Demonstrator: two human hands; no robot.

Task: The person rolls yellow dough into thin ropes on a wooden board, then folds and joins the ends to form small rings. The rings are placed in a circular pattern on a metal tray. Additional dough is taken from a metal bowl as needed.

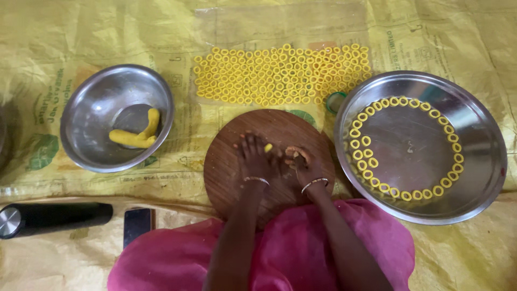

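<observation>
Your hands [257, 157] [304, 164] are resting side by side on the board [226, 172], a dough bit [268, 147] lying between them, perhaps touching the left one. Left of the board a bowl [91, 102] is holding dough [137, 134]. Behind the board rings [280, 74] are lying in rows on the sheet [64, 32]. To the right a plate [479, 124] is carrying rings [366, 141] along its rim. A cylinder [54, 218] and a phone [138, 223] are lying near left.
</observation>
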